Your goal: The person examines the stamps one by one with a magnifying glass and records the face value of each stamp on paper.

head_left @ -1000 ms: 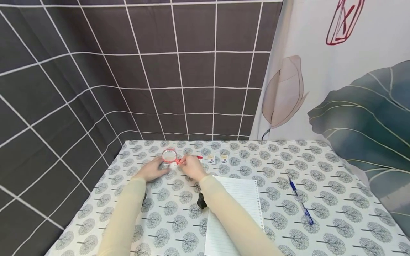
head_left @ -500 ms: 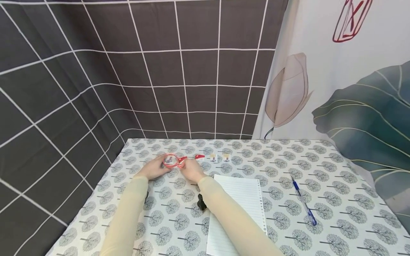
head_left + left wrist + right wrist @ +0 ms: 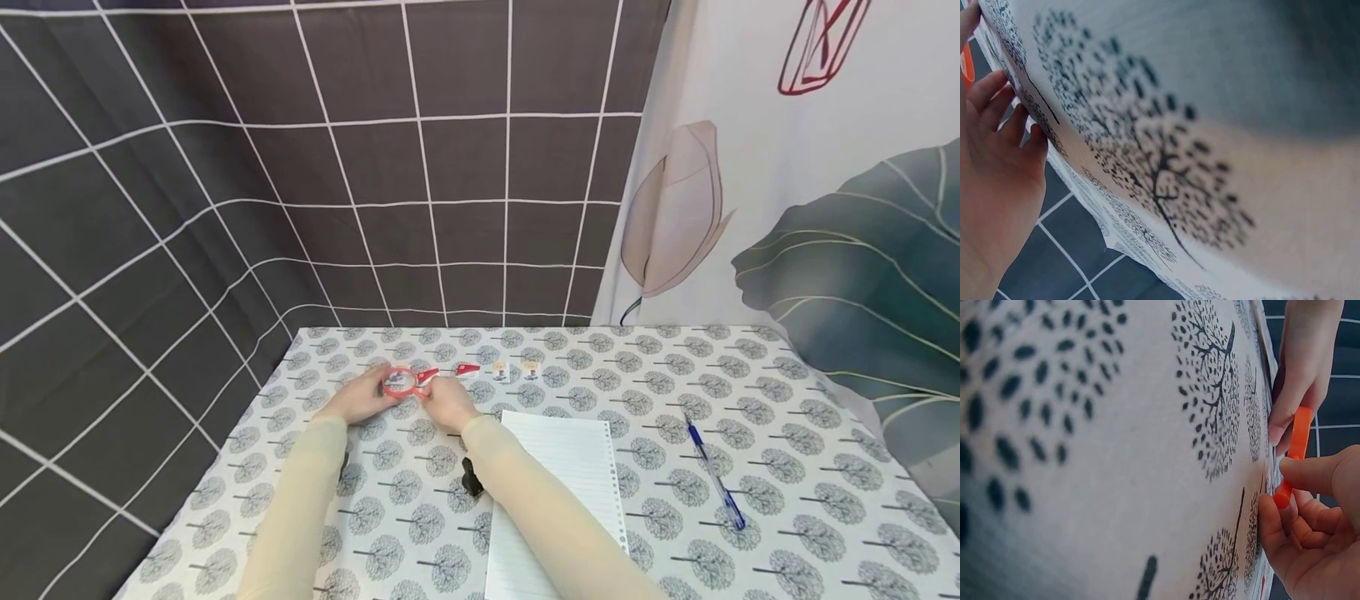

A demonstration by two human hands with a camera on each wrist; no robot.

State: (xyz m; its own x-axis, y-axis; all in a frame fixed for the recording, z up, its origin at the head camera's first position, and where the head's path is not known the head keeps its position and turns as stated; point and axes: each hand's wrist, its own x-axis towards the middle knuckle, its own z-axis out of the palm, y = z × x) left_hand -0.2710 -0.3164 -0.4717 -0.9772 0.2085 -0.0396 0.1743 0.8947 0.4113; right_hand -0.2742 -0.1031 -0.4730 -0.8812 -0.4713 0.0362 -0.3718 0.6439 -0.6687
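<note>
My right hand (image 3: 447, 403) pinches the short handle of a red-orange magnifying glass (image 3: 412, 393), thumb and fingers around it in the right wrist view. Its round lens lies low over a small printed picture (image 3: 397, 380), which shows through the glass. Close against the lens's left side is my left hand (image 3: 362, 395), its relaxed fingers resting on the tablecloth in the left wrist view. Whether those fingers touch the rim or the picture cannot be made out. To the right lie two small red-marked cards, one (image 3: 427, 376) partly behind the magnifier, the other (image 3: 468, 368) fully visible.
Two more small picture cards, one (image 3: 501, 372) beside the other (image 3: 531, 371), continue the row. A lined notebook sheet (image 3: 562, 454) lies partly under my right forearm. A blue pen (image 3: 714, 473) rests at the right. Dark gridded curtain (image 3: 465, 167) hangs behind the table.
The magnifying glass has come down slightly and closer to the cloth, over the small picture. My left hand has moved in beside its rim. The right hand keeps its hold on the handle.
</note>
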